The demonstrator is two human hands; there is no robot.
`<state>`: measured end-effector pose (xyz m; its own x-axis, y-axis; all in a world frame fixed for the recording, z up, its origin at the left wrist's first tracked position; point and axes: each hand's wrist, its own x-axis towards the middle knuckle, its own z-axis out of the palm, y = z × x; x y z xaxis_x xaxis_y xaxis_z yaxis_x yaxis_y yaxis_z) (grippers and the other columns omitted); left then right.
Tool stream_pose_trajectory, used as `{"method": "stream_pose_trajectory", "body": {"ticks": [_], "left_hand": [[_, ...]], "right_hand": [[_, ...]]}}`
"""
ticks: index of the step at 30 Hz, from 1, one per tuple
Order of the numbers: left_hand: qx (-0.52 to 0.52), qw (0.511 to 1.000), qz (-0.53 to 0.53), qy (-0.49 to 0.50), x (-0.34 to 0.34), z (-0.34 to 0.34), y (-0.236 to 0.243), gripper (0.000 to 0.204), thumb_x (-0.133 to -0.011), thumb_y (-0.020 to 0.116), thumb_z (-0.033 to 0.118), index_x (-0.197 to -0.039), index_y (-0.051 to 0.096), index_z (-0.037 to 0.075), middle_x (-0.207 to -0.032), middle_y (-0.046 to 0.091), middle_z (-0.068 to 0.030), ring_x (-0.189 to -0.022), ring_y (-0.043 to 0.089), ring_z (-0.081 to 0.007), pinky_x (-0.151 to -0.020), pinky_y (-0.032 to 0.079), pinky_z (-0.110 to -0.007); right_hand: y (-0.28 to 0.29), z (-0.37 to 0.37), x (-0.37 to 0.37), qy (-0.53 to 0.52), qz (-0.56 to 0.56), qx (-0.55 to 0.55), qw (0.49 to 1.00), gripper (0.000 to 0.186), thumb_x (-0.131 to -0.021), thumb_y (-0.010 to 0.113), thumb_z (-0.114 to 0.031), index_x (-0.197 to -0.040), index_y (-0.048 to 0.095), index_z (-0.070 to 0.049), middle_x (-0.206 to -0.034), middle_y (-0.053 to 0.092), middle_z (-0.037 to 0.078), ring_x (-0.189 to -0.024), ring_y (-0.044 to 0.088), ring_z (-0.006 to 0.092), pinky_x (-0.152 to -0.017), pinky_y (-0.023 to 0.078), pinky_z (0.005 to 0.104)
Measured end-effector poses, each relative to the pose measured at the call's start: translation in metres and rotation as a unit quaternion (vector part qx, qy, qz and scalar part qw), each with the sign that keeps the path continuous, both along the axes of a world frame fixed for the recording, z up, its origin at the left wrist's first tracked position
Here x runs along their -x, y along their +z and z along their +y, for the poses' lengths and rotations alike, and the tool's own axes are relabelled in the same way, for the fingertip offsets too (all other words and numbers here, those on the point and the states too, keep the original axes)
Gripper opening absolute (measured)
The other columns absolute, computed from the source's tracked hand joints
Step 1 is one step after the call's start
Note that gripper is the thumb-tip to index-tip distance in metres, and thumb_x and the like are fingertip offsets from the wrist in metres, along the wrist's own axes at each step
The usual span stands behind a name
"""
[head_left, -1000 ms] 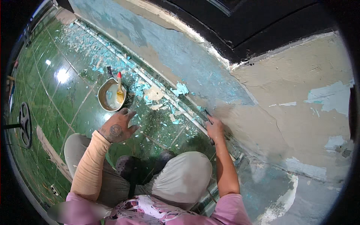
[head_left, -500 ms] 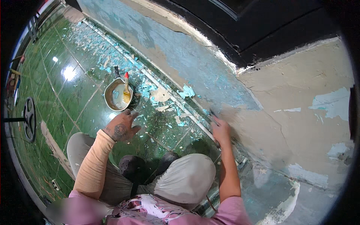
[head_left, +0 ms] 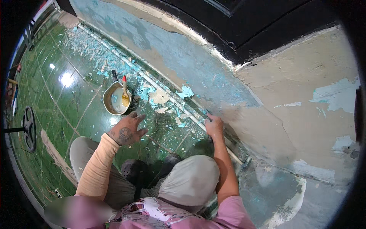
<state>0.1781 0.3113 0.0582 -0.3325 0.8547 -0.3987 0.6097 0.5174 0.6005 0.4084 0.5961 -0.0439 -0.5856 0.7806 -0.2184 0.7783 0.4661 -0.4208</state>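
My left hand [head_left: 129,129] hovers over the green tiled floor just below a small pot [head_left: 108,106], its fingers apart and holding nothing. In the pot, which contains a pale liquid, a paintbrush [head_left: 125,98] with a red-tipped handle leans against the rim. My right hand [head_left: 214,126] is closed around a slim scraper, mostly hidden by the fingers; its dark end [head_left: 206,112] points at the foot of the wall [head_left: 228,89]. That wall carries patchy blue paint over bare beige plaster.
A white pipe [head_left: 164,89] runs along the wall's base. Blue and cream paint flakes [head_left: 150,93] litter the floor beside it. A black door [head_left: 267,26] stands above right. At the far left is a dark wheel-shaped base [head_left: 29,129]. My knees [head_left: 190,175] are bent close below.
My right hand has shifted a little left with the scraper, away from the wall corner, and more pipe shows behind the wrist. The left hand stays open near the pot. The whole view has shifted slightly.
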Motion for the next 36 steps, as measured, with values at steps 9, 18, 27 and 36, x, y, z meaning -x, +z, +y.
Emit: {"method": "stream_pose_trajectory", "body": {"ticks": [9,18,27,36], "left_hand": [[-0.010,1.000,0.025,0.003,0.005,-0.008,-0.007,0.053,-0.081,0.065,0.027,-0.126,0.050,0.002,-0.112,0.055,-0.0252,-0.102,0.056,-0.0392,-0.088,0.047,-0.042],[0.014,0.920,-0.382,0.087,-0.030,0.047,-0.022,0.060,-0.086,0.057,0.048,-0.125,0.053,0.003,-0.097,0.063,-0.0118,-0.088,0.061,-0.0210,-0.075,0.051,-0.032],[-0.143,0.562,-0.776,0.247,-0.139,0.138,-0.067,0.042,-0.091,0.053,0.044,-0.109,0.052,0.006,-0.089,0.060,-0.0091,-0.080,0.059,-0.0204,-0.063,0.053,-0.038],[-0.144,0.891,-0.401,0.159,-0.170,0.161,-0.094,0.077,-0.083,0.048,0.015,-0.147,0.005,0.006,-0.126,0.051,-0.0284,-0.104,0.058,-0.0375,-0.090,0.044,-0.039]], "right_hand": [[-0.021,0.014,0.003,-0.084,0.034,0.089,0.992,0.045,-0.075,0.062,-0.028,-0.109,0.064,0.001,-0.099,0.064,0.025,-0.098,0.060,0.0402,-0.089,0.045,0.0397],[0.041,-0.004,0.000,-0.181,0.221,0.474,0.833,0.055,-0.087,0.053,-0.011,-0.138,0.035,-0.001,-0.068,0.057,0.009,-0.048,0.053,0.0132,-0.046,0.048,0.0316],[0.105,-0.041,-0.008,-0.037,0.144,0.514,0.845,0.064,-0.083,0.057,-0.003,-0.142,0.031,-0.004,-0.091,0.060,0.008,-0.076,0.060,0.0108,-0.068,0.047,0.0219],[0.339,-0.018,0.003,0.281,0.145,-0.353,0.881,0.035,-0.083,0.052,0.000,-0.117,0.058,0.001,-0.120,0.058,0.018,-0.113,0.053,0.0326,-0.099,0.039,0.0425]]}}
